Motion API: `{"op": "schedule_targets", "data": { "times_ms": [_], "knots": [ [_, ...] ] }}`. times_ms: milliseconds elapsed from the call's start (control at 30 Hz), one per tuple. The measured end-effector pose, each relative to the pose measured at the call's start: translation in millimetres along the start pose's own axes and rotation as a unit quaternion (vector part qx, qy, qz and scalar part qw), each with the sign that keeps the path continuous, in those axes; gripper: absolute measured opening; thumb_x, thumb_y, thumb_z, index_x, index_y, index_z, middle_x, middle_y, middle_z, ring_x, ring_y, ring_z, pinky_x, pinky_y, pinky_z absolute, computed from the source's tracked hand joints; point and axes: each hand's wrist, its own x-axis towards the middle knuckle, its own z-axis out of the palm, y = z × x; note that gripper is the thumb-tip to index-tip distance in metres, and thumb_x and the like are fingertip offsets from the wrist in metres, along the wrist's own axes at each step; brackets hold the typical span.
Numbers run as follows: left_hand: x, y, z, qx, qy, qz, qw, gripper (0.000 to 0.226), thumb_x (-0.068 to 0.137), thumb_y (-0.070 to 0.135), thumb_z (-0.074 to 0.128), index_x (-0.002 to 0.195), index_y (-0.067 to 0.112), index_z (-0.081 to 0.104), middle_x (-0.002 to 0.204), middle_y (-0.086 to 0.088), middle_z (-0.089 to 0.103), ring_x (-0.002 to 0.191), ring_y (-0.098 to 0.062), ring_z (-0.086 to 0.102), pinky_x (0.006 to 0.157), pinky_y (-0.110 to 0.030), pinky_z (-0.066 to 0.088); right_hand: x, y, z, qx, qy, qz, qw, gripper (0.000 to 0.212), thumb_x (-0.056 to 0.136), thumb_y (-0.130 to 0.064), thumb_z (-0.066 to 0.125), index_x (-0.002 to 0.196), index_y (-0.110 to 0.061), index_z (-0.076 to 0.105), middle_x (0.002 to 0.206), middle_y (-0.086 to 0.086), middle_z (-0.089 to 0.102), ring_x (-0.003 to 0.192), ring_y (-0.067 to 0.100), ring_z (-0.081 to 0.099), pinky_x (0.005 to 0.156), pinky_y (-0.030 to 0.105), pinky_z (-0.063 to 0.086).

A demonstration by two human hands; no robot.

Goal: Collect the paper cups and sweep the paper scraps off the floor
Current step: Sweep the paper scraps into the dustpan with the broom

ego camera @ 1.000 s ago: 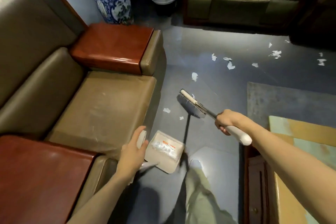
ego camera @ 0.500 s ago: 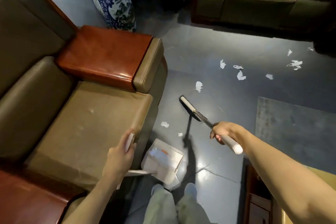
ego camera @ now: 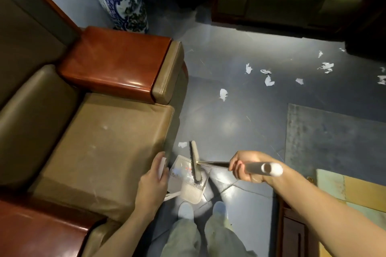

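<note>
the olive leather sofa with red-brown wooden armrests (ego camera: 94,135) walls the left side, its front edge just beside the left hand (ego camera: 153,181), which grasps the white upright handle (ego camera: 161,166) of the translucent white plastic dustpan (ego camera: 191,192); the pan rests on the dark glossy floor (ego camera: 240,127) in front of the shoes; since 0.5 s ago the flat grey broom head (ego camera: 195,160) has been drawn back from open floor to lie across the pan's mouth; of the 2 small scraps that lay before the pan, 1 small white scrap (ego camera: 182,144) remains just left of the head's far tip; the other no longer shows, likely swept in, though the pan's inside is too blurred to tell; the right hand (ego camera: 245,168) is clenched round the grey broom handle (ego camera: 263,168); most sweeping remains: 1 larger scrap (ego camera: 223,94) lies well ahead, a scatter of torn white paper (ego camera: 268,80) further right; no paper cups show; the floor ahead is open; the grey-blue rug's edge (ego camera: 290,131) could snag scraps, and the dark wooden table corner (ego camera: 292,215) crowds the right forearm.
</note>
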Motion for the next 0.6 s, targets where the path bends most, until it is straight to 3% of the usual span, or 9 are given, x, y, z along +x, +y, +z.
{"op": "schedule_targets", "data": {
  "times_ms": [67,133,267,367,467,567,600],
  "knots": [
    [-5.1,-2.6,-6.5,0.002,0.0,0.005,1.0,0.042,0.096,0.025,0.05,0.137,0.031,0.043,0.1,-0.016,0.068,0.093,-0.038,0.062,0.068,-0.031,0.036,-13.1,0.1,0.6,0.017,0.008,-0.005,1.0,0.024,0.069,0.009,0.045,0.052,-0.009,0.043,0.037,0.001,0.038,0.024,0.009,0.039,0.026,0.016,0.035],
    [-8.5,-6.8,-11.7,0.004,-0.002,0.009,1.0,0.043,0.096,0.026,0.049,0.138,0.031,0.041,0.102,-0.016,0.068,0.095,-0.038,0.062,0.069,-0.03,0.035,-19.9,-0.6,-0.3,-0.003,0.017,0.003,1.0,0.032,0.078,0.006,0.043,0.05,-0.01,0.042,0.038,0.001,0.039,0.024,0.009,0.039,0.026,0.015,0.034],
    [-16.3,-16.7,-17.6,0.004,0.012,0.001,1.0,0.043,0.096,0.026,0.049,0.138,0.032,0.04,0.104,-0.017,0.068,0.097,-0.04,0.061,0.068,-0.031,0.034,-21.3,-9.2,5.8,-0.198,0.109,-0.035,0.974,0.042,0.089,-0.003,0.044,0.048,-0.011,0.044,0.037,-0.002,0.041,0.025,0.007,0.039,0.029,0.009,0.031],
    [-18.3,-22.7,-20.9,-0.01,0.026,-0.009,1.0,0.042,0.096,0.027,0.049,0.136,0.034,0.041,0.103,-0.013,0.068,0.093,-0.037,0.062,0.068,-0.031,0.035,-5.4,-11.4,27.5,-0.365,0.211,-0.137,0.896,0.02,0.089,-0.001,0.041,0.074,-0.005,0.055,0.041,-0.001,0.046,0.03,0.008,0.039,0.033,0.014,0.034],
    [-6.9,-24.0,-22.2,-0.039,0.029,-0.017,0.999,0.041,0.095,0.027,0.05,0.135,0.034,0.042,0.087,-0.007,0.065,0.075,-0.027,0.059,0.068,-0.031,0.038,17.4,-7.5,54.8,-0.518,0.242,-0.153,0.806,0.017,0.088,0.0,0.044,0.1,-0.005,0.055,0.077,0.009,0.057,0.051,0.015,0.048,0.043,0.019,0.039],
    [6.2,-20.4,-22.7,-0.057,0.025,-0.017,0.998,0.04,0.095,0.024,0.051,0.134,0.033,0.043,0.087,-0.004,0.064,0.075,-0.023,0.06,0.07,-0.029,0.041,34.8,5.9,71.9,-0.656,0.233,-0.103,0.71,0.01,0.089,-0.002,0.049,0.094,-0.007,0.057,0.112,0.012,0.064,0.086,0.021,0.061,0.059,0.022,0.046],
    [9.5,-18.9,-23.1,-0.056,0.023,-0.014,0.998,0.04,0.095,0.024,0.051,0.133,0.033,0.044,0.087,-0.005,0.065,0.076,-0.024,0.062,0.07,-0.028,0.042,36.7,11.5,74.6,-0.686,0.229,-0.088,0.685,0.011,0.089,-0.004,0.05,0.096,-0.005,0.059,0.116,0.012,0.063,0.095,0.023,0.062,0.065,0.024,0.046]
  ]
}}
